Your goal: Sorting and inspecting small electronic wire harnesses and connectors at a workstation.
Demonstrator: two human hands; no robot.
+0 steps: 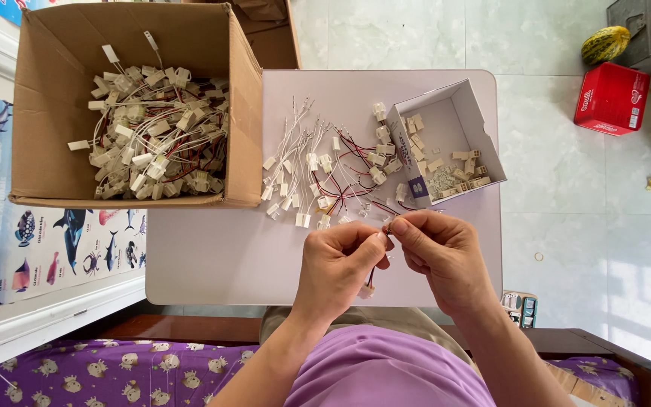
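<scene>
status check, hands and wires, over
Left hand and right hand pinch one wire lead together above the table. Loose leads lie beyond, apart. Nothing obstructing.

You had white connectors with red and black wires [340,177] on a pale table [212,256], a brown cardboard box [246,113], and purple animal-print fabric [114,373].

Left hand [338,260] and right hand [437,252] together, fingertips pinched and touching, forearms angled inward.

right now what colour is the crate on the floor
Red crate, upper right in the head view.
</scene>
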